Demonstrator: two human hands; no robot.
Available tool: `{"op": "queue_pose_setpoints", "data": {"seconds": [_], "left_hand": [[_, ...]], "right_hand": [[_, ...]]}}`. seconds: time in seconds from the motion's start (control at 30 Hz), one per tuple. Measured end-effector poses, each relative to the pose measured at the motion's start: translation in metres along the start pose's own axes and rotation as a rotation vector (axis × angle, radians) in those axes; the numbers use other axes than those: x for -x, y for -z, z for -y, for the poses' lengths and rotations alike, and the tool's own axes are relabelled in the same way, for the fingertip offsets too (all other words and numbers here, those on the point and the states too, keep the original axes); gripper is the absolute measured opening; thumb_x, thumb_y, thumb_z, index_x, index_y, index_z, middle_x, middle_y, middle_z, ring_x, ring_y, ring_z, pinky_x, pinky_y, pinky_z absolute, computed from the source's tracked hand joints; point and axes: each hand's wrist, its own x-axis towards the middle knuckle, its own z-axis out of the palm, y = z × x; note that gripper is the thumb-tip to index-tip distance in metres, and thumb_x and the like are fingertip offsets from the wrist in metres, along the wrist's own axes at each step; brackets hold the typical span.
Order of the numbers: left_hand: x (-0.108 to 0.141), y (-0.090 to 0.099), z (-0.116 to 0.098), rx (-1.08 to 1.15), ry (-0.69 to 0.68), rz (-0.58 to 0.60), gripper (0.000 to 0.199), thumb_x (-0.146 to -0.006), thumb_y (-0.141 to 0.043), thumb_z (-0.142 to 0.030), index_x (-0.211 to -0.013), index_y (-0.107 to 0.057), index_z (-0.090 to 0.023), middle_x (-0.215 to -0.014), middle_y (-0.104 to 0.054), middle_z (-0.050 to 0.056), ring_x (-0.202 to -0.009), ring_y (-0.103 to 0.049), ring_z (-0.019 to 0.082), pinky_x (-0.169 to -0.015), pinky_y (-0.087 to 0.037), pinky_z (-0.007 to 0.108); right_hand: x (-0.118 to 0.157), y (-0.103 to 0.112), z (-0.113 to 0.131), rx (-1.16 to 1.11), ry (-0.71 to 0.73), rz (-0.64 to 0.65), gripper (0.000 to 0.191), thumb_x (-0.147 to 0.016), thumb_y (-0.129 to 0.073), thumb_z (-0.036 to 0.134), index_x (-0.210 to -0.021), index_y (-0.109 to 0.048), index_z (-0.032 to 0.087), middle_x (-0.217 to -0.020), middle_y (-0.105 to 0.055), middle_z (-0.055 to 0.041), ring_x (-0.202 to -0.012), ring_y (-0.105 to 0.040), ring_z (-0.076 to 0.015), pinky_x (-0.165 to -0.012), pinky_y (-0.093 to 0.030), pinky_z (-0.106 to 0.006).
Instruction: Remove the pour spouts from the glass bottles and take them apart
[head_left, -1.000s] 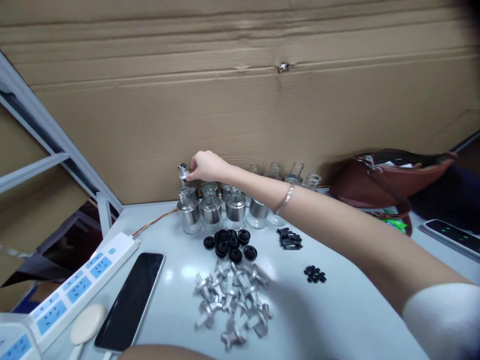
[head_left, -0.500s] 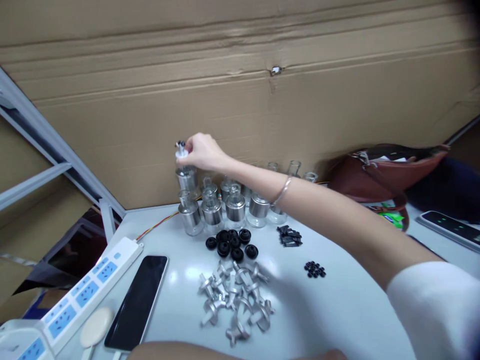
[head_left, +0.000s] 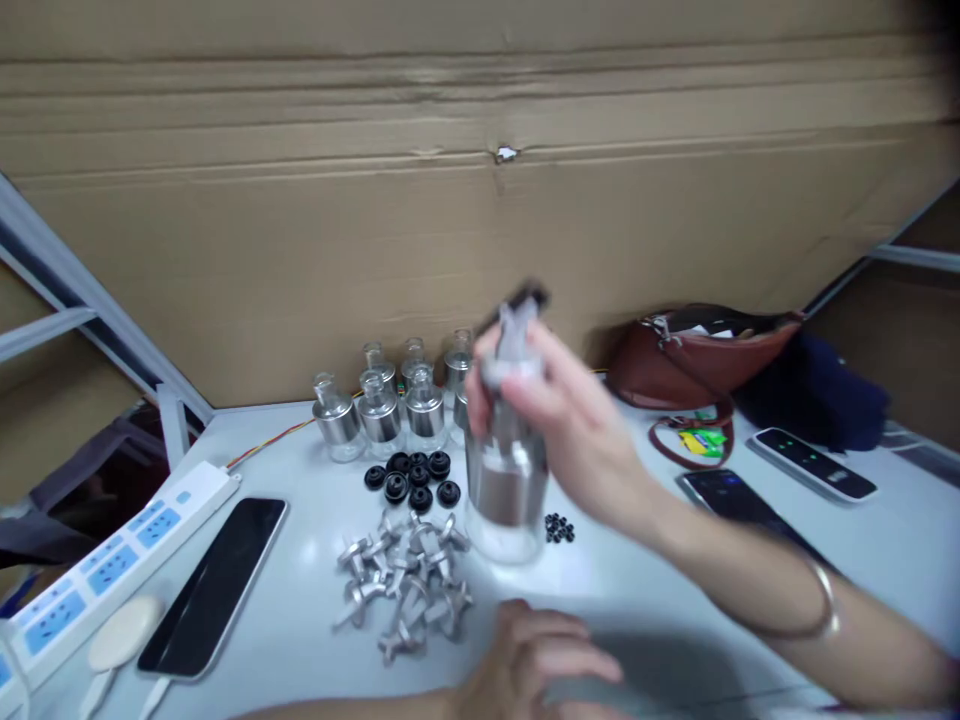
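My right hand [head_left: 562,400] is closed around the neck of a glass bottle [head_left: 506,485] with a wide metal band. A metal spout top with a black piece sits on it, blurred by motion. The bottle is held upright above the table. Low in the view my left hand [head_left: 536,660] hovers or rests near the front edge, fingers loosely apart and holding nothing. Beside it lies a pile of silvery metal spout parts [head_left: 412,580]. Several black round stoppers [head_left: 409,480] and small black rings [head_left: 559,528] lie around the held bottle.
Banded glass bottles [head_left: 379,415] stand at the back against a cardboard wall [head_left: 337,250]. A power strip [head_left: 127,550], a phone [head_left: 214,590] and a round white charger [head_left: 125,633] lie left. A brown bag [head_left: 675,370], another phone [head_left: 742,510] and a white device [head_left: 814,463] are right.
My right hand has brought the topped bottle from the back left toward me and to the right. My left hand has come further into view, and the view has turned right.
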Motion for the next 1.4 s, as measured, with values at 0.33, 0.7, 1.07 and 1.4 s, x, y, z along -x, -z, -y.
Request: {"op": "queue_pose_setpoints", "data": {"seconds": [0.33, 0.7, 1.07, 1.4], "left_hand": [[-0.019, 0.023, -0.014, 0.272, 0.663, -0.584, 0.088, -0.060, -0.076, -0.051, -0.133, -0.034, -0.024, -0.123, -0.051, 0.015, -0.120, -0.050, 0.035, -0.094, -0.044, 0.051], [-0.062, 0.055, -0.026, 0.946, 0.885, -0.319, 0.047, -0.054, -0.066, -0.017, -0.099, -0.051, -0.016, -0.076, -0.057, 0.001, -0.071, -0.058, 0.018, -0.079, -0.050, 0.038], [-0.054, 0.064, -0.019, 1.020, 0.832, -0.093, 0.032, -0.052, -0.073, -0.035, -0.072, -0.058, -0.015, -0.065, -0.051, 0.001, -0.060, -0.049, 0.013, -0.063, -0.044, 0.028], [-0.032, 0.056, -0.002, 1.485, 0.878, 0.108, 0.051, -0.044, -0.086, -0.041, -0.081, -0.069, -0.011, -0.074, -0.065, 0.005, -0.065, -0.059, 0.016, -0.066, -0.048, 0.030]], "right_hand": [[0.095, 0.024, -0.079, -0.113, -0.207, 0.004, 0.026, -0.096, -0.037, 0.049, -0.096, -0.042, 0.024, -0.080, -0.054, -0.0005, -0.071, -0.054, -0.0140, -0.070, -0.047, -0.029], [0.098, 0.025, -0.056, 0.037, -0.312, 0.132, 0.026, -0.096, -0.037, 0.043, -0.104, -0.051, 0.024, -0.097, -0.059, -0.0074, -0.091, -0.057, -0.0205, -0.083, -0.047, -0.038], [0.068, 0.020, -0.049, -0.292, -0.682, 0.214, 0.029, -0.062, -0.077, 0.025, -0.063, -0.048, 0.018, -0.050, -0.052, 0.0059, -0.043, -0.045, -0.0066, -0.045, -0.035, -0.018], [0.063, 0.015, -0.093, -1.126, -0.479, 0.364, 0.043, -0.080, -0.066, 0.044, -0.054, -0.045, 0.017, -0.042, -0.040, 0.0092, -0.032, -0.044, -0.0041, -0.056, -0.052, -0.021]]}}
